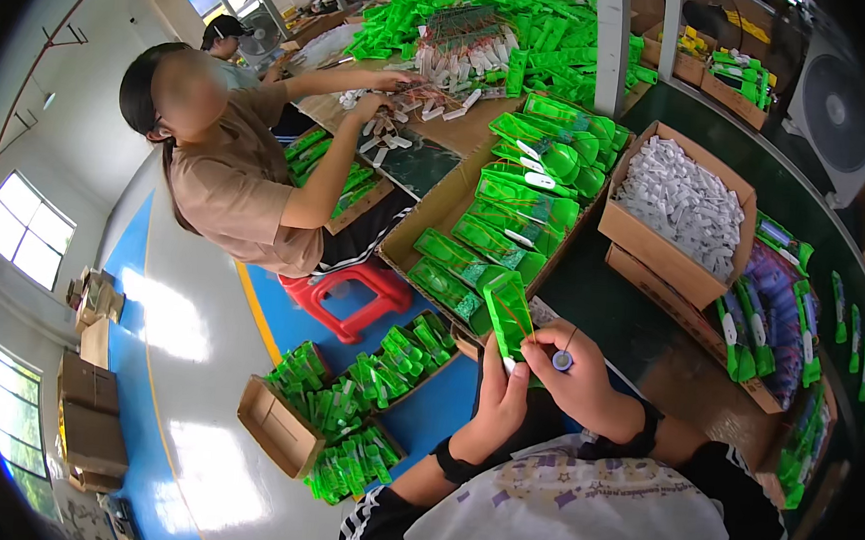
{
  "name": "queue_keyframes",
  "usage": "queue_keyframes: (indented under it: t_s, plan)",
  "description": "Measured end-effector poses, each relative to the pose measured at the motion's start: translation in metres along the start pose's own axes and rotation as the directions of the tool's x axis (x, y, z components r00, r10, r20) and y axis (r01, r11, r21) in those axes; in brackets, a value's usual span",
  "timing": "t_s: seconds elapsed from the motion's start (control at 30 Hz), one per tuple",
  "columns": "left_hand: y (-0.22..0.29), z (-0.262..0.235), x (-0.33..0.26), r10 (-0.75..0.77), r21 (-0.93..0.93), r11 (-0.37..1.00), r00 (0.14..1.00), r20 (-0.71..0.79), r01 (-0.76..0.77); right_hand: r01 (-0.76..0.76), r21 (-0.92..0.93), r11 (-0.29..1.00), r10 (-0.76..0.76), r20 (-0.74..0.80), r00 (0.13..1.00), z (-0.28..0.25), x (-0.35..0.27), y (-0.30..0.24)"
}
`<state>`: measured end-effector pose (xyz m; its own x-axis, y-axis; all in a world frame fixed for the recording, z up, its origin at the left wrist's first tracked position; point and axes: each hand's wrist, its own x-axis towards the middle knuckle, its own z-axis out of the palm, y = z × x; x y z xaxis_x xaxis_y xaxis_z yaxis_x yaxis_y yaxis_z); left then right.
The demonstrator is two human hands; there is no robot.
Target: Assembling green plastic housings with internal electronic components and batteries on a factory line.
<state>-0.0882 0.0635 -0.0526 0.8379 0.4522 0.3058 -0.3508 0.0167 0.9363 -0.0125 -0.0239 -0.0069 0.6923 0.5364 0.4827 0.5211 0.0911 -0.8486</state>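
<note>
Workshop floor, painted blue with a yellow line, lies beneath a dark green worktable (649, 335) crowded with cartons.

Nearest to me, my left hand (500, 400) closes its fingers and thumb on the lower end of a flat bright-green translucent plastic packet (508, 315), holding it upright and tilted slightly away, apparently so its face stays turned to me. My right hand (571, 375) grips the packet's right edge from the side; a small round blue-and-white cap-like piece (563, 360) sits at its fingertips, and I cannot tell whether it is pinched or only resting there. A black band wraps each wrist. The packet is clear of the table, just above my lap.

Below to my left, a low brown cardboard tray of green packets (337, 414) stands on the floor, within arm's reach.

Directly ahead, a long shallow cardboard tray (437, 210) holds green packets in overlapping rows, laid flat, which would keep them orderly. Beside it, to the right, an open cardboard box of small white plastic parts (683, 202) sits atop another carton. Further right, more green and purple packets fill a tray (769, 329).

Beyond, a person in a tan shirt (238, 181) sits on a red plastic stool (351, 294), both hands in loose white parts on the bench. Farthest off, a heap of green packets (490, 23) covers the table, and a white fan (835, 113) stands at right.
</note>
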Motion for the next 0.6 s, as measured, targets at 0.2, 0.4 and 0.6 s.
queue_keyframes:
  t_s: [0.2, 0.4, 0.6]
  plan:
    - [0.004, 0.008, 0.004, 0.020, -0.007, 1.000, 1.000, 0.018, -0.020, -0.026, 0.032, 0.999, 0.027, -0.035, 0.999, -0.008, -0.002, -0.001]
    - [0.006, 0.005, 0.008, -0.040, -0.063, 0.997, 0.999, -0.023, 0.039, 0.083, -0.071, 0.994, -0.084, -0.013, 0.996, -0.007, -0.004, -0.003]
    - [0.007, 0.008, 0.013, -0.139, -0.123, 0.984, 0.987, -0.080, 0.128, 0.173, -0.191, 0.966, -0.173, 0.015, 0.985, -0.006, -0.008, -0.001]
